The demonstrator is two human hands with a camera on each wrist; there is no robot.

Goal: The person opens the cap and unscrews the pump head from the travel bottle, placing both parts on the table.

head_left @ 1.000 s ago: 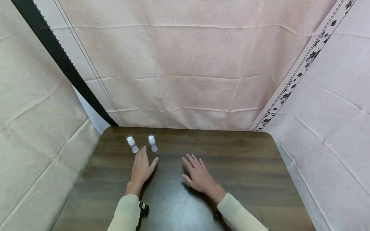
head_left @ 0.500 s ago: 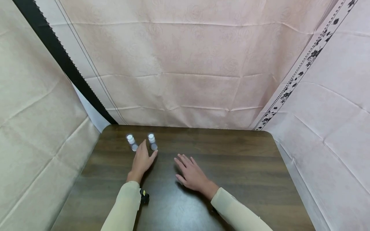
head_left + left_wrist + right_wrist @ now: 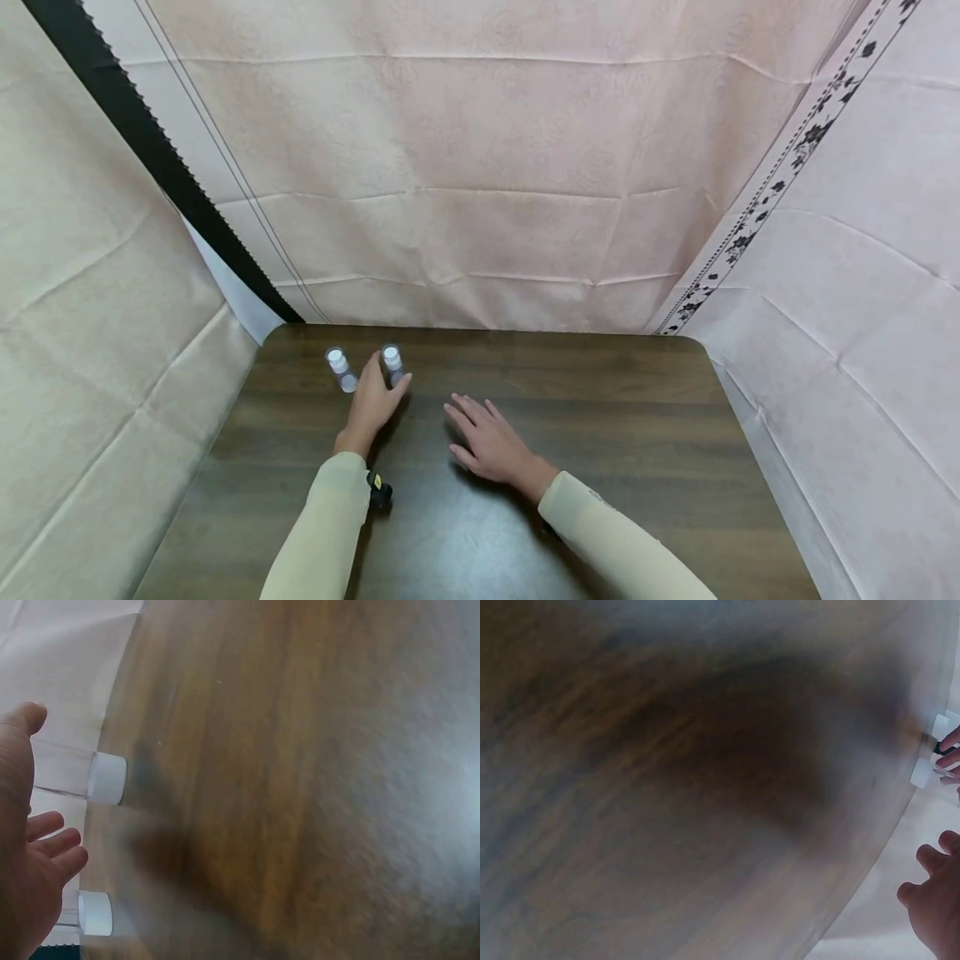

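Two small clear bottles with white caps stand near the table's far left, the left bottle (image 3: 337, 362) and the right bottle (image 3: 392, 358). My left hand (image 3: 372, 402) reaches between them, thumb and fingers spread around the near side of the right bottle. In the left wrist view, the right bottle (image 3: 107, 778) shows between the thumb and the other fingers, its white end toward the table. The left bottle (image 3: 95, 913) is partly hidden behind that hand. My right hand (image 3: 491, 446) hovers over the table's middle, fingers extended, holding nothing.
The brown wood table (image 3: 600, 400) has rounded far corners. A pinkish cloth (image 3: 480, 167) hangs directly behind its far edge, with pale cloths along the left and right sides. A black wrist device (image 3: 380, 493) sits at the left sleeve.
My left hand has moved forward, and its thumb and fingers now overlap the right bottle's lower part. The right hand has drifted left and slightly forward. Both bottles stay put.
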